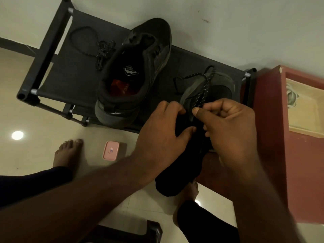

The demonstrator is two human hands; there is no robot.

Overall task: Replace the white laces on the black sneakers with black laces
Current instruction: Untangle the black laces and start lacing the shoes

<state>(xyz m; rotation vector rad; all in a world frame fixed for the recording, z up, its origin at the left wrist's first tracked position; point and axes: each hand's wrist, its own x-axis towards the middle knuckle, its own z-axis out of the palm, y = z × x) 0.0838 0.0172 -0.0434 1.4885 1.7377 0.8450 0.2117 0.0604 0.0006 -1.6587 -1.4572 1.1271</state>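
Note:
Two black sneakers are in view. One sneaker (pixel 135 71) without laces lies on a low black fabric rack (pixel 73 74). The other sneaker (pixel 208 95) sits at the rack's right end, its heel toward me. My left hand (pixel 161 130) grips this shoe's tongue and collar, fingers curled. My right hand (pixel 228 127) pinches a black speckled lace (pixel 204 90) between thumb and forefinger; the lace runs up over the shoe's toe. A second black lace (pixel 98 48) lies loose in a tangle on the rack's left part. No white lace is visible.
A small pink box (pixel 111 150) lies on the tiled floor near my bare left foot (pixel 67 153). A red-brown cabinet (pixel 280 137) stands at the right. A dark stool edge (pixel 149 228) shows at the bottom. The wall is behind the rack.

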